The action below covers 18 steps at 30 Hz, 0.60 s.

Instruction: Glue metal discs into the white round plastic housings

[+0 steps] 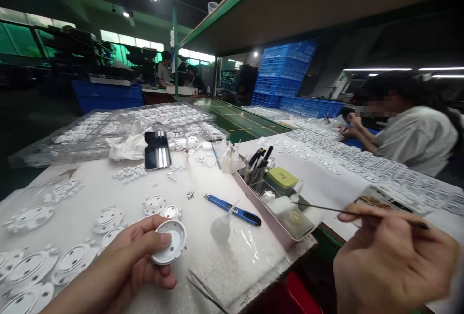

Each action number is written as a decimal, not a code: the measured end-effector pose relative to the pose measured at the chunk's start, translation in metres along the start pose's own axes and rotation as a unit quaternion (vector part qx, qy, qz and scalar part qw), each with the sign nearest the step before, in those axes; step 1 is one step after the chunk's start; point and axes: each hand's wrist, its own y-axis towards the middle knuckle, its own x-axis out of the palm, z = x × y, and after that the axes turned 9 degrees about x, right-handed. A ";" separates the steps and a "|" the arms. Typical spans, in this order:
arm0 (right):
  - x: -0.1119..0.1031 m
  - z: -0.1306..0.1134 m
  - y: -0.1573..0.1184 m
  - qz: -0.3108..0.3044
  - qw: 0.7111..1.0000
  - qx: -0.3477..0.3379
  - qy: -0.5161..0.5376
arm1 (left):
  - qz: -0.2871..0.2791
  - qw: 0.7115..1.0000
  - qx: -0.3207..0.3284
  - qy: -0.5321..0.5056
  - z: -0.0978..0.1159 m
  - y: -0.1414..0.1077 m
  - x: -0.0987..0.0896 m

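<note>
My left hand (145, 251) holds a round white part (174, 241), a shallow dish with small dark holes, the thumb pressed inside it. At the right, my right hand (391, 251) grips a thin dark rod (326, 206) whose tip points left over the pink tray. Below the round part, metal tweezers (205, 291) lie on the white work surface (145, 198). A blue cutter knife (232, 209) and a small translucent bottle with a thin nozzle (221, 228) rest between my hands. More round white parts (74, 260) lie at the left.
A pink tray (257, 207) holds pens, a yellow-lidded box (282, 177) and bottles. A phone (157, 150) lies beside crumpled tissue (126, 148). A person (416, 135) works at the right. Blue crates (282, 70) stand behind, beneath an overhead shelf (308, 9).
</note>
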 end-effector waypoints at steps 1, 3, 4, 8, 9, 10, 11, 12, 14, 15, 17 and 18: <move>-0.007 0.004 0.007 -0.018 0.999 -0.002 -0.035 | 0.005 1.000 -0.003 -0.002 -0.001 0.001 -0.001; -0.020 0.012 0.016 -0.050 0.995 0.004 -0.087 | 0.007 1.000 -0.010 0.000 -0.001 0.002 -0.003; -0.025 0.016 0.018 -0.066 0.992 0.010 -0.107 | 0.010 1.000 -0.009 0.003 -0.001 0.003 -0.004; -0.039 0.029 0.023 -0.106 0.974 0.017 -0.199 | 0.020 0.999 0.017 0.018 0.000 0.003 -0.003; -0.041 0.031 0.025 -0.119 0.967 0.022 -0.223 | 0.018 1.000 0.018 0.018 0.000 0.003 -0.003; -0.043 0.034 0.026 -0.132 0.961 0.029 -0.243 | 0.016 1.000 0.016 0.016 0.000 0.003 -0.003; -0.045 0.036 0.026 -0.145 0.953 0.036 -0.262 | 0.015 1.000 0.015 0.013 0.000 0.003 -0.002; -0.046 0.038 0.027 -0.157 0.946 0.045 -0.280 | 0.016 1.000 0.013 0.012 -0.001 0.003 -0.002; -0.047 0.041 0.025 -0.194 0.927 0.055 -0.317 | 0.019 1.000 0.011 0.012 -0.001 0.003 -0.002; -0.047 0.042 0.023 -0.214 0.915 0.053 -0.339 | 0.018 1.000 0.012 0.012 -0.001 0.002 -0.001; -0.048 0.043 0.019 -0.224 0.901 0.021 -0.370 | 0.006 1.000 0.017 0.010 0.001 0.001 0.000; -0.048 0.043 0.018 -0.212 0.904 -0.006 -0.372 | -0.004 1.000 0.022 0.009 0.002 0.000 0.001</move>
